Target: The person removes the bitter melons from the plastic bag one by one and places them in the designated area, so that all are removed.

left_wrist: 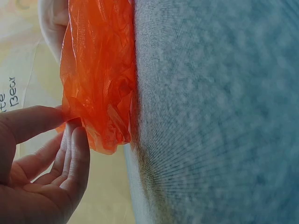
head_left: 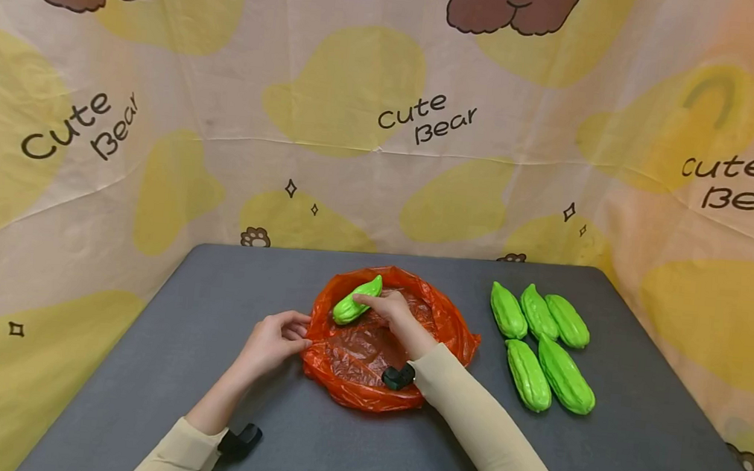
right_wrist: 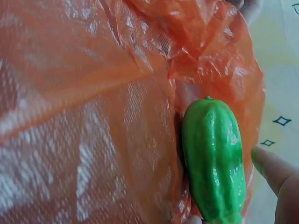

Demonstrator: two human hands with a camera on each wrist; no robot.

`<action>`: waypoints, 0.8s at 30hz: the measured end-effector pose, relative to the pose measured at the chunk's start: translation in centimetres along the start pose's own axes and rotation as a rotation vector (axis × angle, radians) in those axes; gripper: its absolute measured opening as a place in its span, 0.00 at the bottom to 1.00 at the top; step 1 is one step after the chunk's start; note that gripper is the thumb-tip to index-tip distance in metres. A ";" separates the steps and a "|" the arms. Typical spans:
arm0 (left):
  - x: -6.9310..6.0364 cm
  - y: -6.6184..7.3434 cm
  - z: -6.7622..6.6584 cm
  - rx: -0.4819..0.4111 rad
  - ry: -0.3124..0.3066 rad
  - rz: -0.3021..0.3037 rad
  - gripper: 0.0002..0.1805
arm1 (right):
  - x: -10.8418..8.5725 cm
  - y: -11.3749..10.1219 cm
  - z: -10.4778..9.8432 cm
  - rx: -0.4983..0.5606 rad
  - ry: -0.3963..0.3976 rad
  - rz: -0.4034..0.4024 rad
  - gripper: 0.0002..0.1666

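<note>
A red plastic bag (head_left: 363, 399) sits on the table with its mouth spread wide. My left hand (head_left: 273, 342) pinches the bag's left rim between thumb and fingers, seen closely in the left wrist view. Inside, a green ridged bitter melon (right_wrist: 215, 161) lies toward the far left of the bag. My right hand (head_left: 396, 312) reaches over the bag's mouth to this melon. In the right wrist view its thumb (right_wrist: 273, 170) is straight, with a narrow gap to the melon; the other fingers are mostly hidden.
To the right of the bag, several more green bitter melons (head_left: 529, 376) lie in two rows on the grey table (head_left: 238, 283). A printed cloth (head_left: 381, 191) hangs behind and along both sides. Dark straps (head_left: 241, 440) are on the wrists.
</note>
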State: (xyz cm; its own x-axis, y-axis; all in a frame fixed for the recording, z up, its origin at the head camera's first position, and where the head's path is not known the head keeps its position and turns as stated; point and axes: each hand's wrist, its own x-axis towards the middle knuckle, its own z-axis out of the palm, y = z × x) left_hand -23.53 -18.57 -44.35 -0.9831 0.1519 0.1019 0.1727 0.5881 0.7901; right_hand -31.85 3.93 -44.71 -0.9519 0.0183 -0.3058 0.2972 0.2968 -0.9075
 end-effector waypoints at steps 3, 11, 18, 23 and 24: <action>-0.1 0.0 0.0 -0.001 0.002 -0.003 0.19 | 0.0 0.0 0.4 -0.039 0.012 -0.028 0.26; -0.2 0.0 0.0 -0.002 0.002 -0.009 0.19 | -0.3 -0.1 1.0 -0.048 0.042 -0.040 0.26; -0.3 0.2 0.0 -0.003 0.005 -0.010 0.19 | -0.4 -0.1 1.2 -0.046 0.073 -0.056 0.35; -0.3 0.2 0.0 -0.004 0.009 -0.012 0.19 | -0.6 -0.1 1.3 -0.007 0.078 -0.054 0.38; -0.4 0.1 0.0 -0.003 0.011 -0.014 0.19 | -0.6 -0.1 1.3 0.008 0.076 -0.055 0.38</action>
State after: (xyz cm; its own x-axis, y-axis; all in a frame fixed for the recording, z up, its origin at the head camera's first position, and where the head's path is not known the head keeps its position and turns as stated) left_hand -23.15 -18.53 -44.28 -0.9861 0.1347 0.0974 0.1587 0.5881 0.7931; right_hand -31.26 2.65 -44.82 -0.9697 0.0743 -0.2328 0.2444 0.2913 -0.9249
